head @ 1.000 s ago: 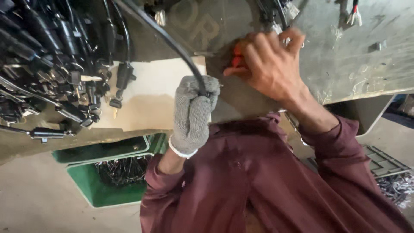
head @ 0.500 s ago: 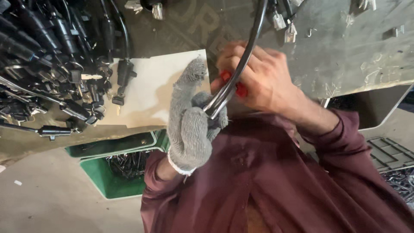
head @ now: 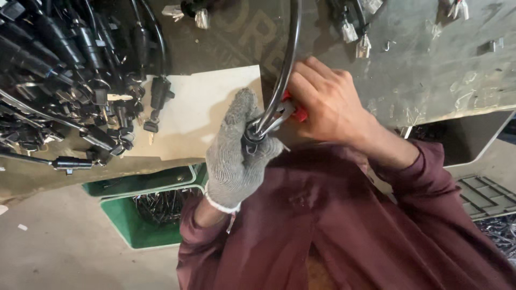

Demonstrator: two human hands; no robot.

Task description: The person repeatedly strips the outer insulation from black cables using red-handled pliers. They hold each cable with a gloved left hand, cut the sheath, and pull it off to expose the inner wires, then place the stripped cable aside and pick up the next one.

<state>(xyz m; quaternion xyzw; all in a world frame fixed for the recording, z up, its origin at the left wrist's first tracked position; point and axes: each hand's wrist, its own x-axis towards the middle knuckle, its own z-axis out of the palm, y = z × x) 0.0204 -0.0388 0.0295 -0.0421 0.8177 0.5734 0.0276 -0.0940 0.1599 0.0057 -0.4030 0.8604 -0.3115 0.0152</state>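
Observation:
My left hand (head: 239,147) wears a grey knit glove and is closed around the end of a black cable (head: 285,70) that arches up out of the top of the view. My bare right hand (head: 328,102) grips red-handled pliers (head: 287,111), whose metal jaws meet the cable end right at my gloved fingers. Both hands are over the near edge of a worn metal workbench (head: 419,70), beside a pale cardboard sheet (head: 199,107).
A heap of black cables with connectors (head: 64,80) covers the bench's left side. Loose white connectors (head: 357,37) lie at the top. A green crate (head: 134,215) with dark metal parts stands on the floor below. A grey grid tray (head: 486,193) is at the right.
The cable has swung from slanting left to arching up to the right. My gloved hand has turned and risen, and the pliers' jaws now meet the cable end.

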